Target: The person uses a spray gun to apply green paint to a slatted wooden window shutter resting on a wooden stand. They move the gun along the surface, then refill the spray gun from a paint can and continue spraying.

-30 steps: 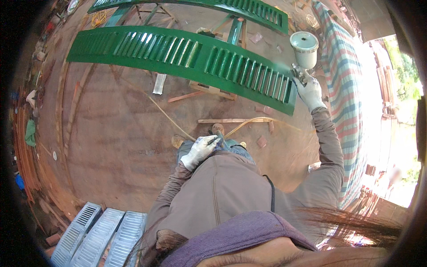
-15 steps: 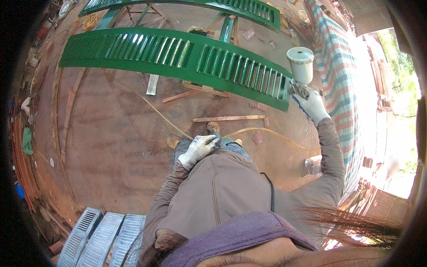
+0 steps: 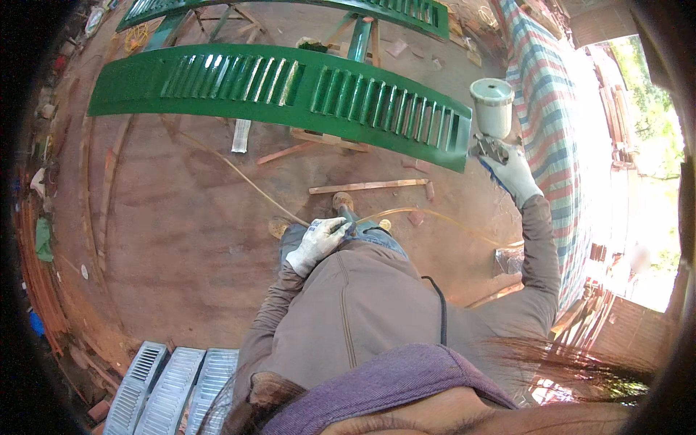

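My right hand (image 3: 516, 175), in a white glove, is closed round a spray gun (image 3: 493, 110) with a pale upright cup on top. The gun is just off the right end of a long, curved green slatted panel (image 3: 302, 96), whose paint shines wet-looking. Near my waist my left hand (image 3: 317, 243), also gloved, is closed on a thin yellowish hose (image 3: 403, 210). From that hand the hose runs out to the far left and also to the right, toward my right arm. The trigger fingers are partly hidden behind the gun.
A second green panel (image 3: 290, 9) lies beyond, on green supports (image 3: 359, 40). Striped sheeting (image 3: 547, 138) hangs along the right. Wood strips (image 3: 370, 185) lie on the brown floor. Several unpainted grey slatted panels (image 3: 170, 391) rest at the lower left.
The spray gun has drawn slightly away from the panel's right end, leaving a small gap. The view has shifted a little. My left hand keeps its grip on the hose.
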Demonstrator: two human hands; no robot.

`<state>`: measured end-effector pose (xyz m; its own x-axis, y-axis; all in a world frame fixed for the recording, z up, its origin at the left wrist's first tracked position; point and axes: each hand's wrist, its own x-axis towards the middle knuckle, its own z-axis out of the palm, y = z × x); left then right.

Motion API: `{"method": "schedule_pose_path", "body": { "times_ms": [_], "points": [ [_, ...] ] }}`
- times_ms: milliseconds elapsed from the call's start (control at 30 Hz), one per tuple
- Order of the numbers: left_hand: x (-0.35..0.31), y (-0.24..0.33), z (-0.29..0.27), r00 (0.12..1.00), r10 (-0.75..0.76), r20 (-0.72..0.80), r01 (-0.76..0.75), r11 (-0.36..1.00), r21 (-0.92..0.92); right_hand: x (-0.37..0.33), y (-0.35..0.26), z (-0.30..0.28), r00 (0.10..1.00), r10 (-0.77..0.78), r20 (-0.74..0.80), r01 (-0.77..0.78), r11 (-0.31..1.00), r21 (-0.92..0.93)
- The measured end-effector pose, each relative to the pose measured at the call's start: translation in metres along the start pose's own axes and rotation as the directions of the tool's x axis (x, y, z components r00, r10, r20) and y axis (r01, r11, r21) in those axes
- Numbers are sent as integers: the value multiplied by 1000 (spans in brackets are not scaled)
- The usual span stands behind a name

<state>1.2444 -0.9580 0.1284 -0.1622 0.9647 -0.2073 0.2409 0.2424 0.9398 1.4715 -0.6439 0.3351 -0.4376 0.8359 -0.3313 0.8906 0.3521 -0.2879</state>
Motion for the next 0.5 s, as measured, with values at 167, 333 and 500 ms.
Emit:
{"method": "schedule_pose_path", "body": {
  "times_ms": [167, 333, 500],
  "points": [
    [7, 2, 3, 1000, 20, 19, -21, 999, 44, 20, 36, 9, 983, -109, -147, 96, 991, -89],
    [15, -7, 10, 997, 81, 5, -81, 990, 117, 70, 71, 18, 878, -166, -450, 45, 963, -266],
    [15, -6, 19, 981, 182, -62, -176, 981, 85, 68, 75, 13, 943, 20, -333, -105, 965, -240]
  ]
}}
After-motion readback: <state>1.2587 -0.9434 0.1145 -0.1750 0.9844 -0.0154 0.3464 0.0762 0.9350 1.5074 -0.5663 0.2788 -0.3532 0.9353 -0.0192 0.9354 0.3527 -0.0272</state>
